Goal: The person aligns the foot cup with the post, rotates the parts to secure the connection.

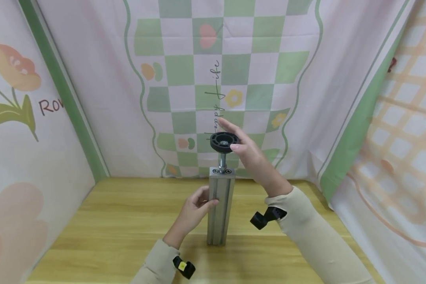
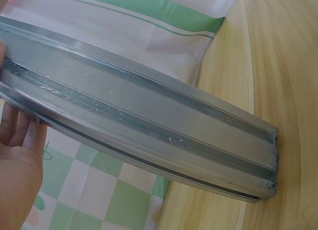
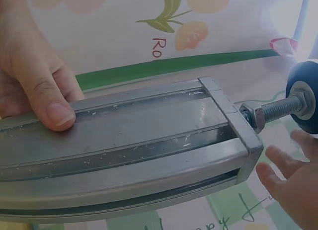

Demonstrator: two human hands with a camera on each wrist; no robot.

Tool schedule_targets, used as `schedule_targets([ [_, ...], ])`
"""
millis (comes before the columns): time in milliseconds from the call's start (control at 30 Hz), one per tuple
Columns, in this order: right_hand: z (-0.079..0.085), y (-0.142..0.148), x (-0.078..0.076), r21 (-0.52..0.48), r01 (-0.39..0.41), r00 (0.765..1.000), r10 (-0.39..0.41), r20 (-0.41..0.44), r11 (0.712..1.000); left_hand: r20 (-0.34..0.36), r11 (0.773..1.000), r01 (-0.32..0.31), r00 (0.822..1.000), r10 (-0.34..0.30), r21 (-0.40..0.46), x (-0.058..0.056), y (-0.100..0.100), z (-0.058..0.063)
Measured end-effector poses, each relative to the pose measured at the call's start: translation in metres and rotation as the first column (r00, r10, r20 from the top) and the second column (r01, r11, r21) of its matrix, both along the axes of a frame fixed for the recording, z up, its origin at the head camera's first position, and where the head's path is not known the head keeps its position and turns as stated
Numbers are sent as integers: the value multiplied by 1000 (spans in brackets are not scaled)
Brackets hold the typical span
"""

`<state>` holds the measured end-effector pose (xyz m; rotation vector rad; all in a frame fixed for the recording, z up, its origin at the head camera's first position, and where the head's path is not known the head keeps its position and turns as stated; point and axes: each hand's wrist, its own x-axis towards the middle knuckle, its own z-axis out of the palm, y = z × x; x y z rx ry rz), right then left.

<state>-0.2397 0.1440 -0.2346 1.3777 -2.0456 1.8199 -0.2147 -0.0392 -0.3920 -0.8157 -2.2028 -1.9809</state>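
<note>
Head view: held the metal profile (image 1: 220, 217) upright on the wooden surface (image 1: 127, 221) in the left grip (image 1: 195, 208), curled narrowly round one side, thumb in front. Had the right grip (image 1: 252, 156) spread wide at the black foot (image 1: 219, 148) above the profile, thumb at its rim, fingers fairly straight. Left wrist view: rested left fingers (image 2: 35, 135) along the profile's long edge, well apart from its end on the surface. Right wrist view: laid the left thumb against the profile's face; placed right fingers loosely near the foot and threaded rod (image 3: 279, 109). Could not tell of contact there.
</note>
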Motion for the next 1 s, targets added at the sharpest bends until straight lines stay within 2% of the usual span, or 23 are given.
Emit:
schedule_targets([
  [200,-2,2,-7,-64,-98,993,101,54,993,4,1000,1,1000,-1,5,0,0,0],
  [433,-3,5,-6,-82,-102,994,106,40,991,-2,1000,4,1000,-4,-1,-1,-1,-1],
  [633,-5,5,-3,-94,-46,998,51,48,995,-3,1000,7,1000,-7,-3,-1,-1,-1],
  [833,-9,7,-3,-101,46,994,-36,100,994,-3,1000,5,1000,-5,-4,-1,-1,-2],
  [1000,-5,5,7,-76,136,986,-128,108,988,1,1000,6,1000,-6,-2,-1,0,-2],
])
